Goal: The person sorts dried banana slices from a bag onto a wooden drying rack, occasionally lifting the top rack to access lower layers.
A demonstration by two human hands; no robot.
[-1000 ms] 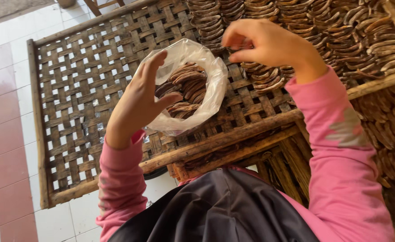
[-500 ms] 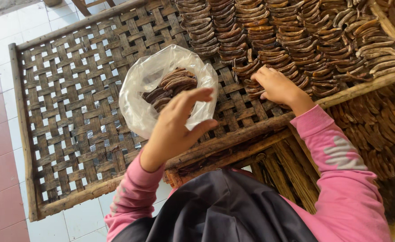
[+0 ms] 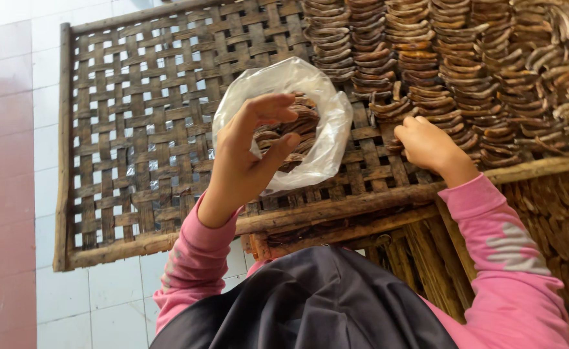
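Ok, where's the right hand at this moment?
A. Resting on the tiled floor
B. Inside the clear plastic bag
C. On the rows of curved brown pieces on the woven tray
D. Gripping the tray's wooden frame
C: the right hand rests on the rows of curved brown pieces on the woven tray, while the left hand holds the clear plastic bag open.

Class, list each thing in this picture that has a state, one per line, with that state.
Plastic bag: open, partly filled with brown strips, held by left hand.
Woven tray: left part bare, right part covered in rows of strips.
Right hand: resting on the strips.
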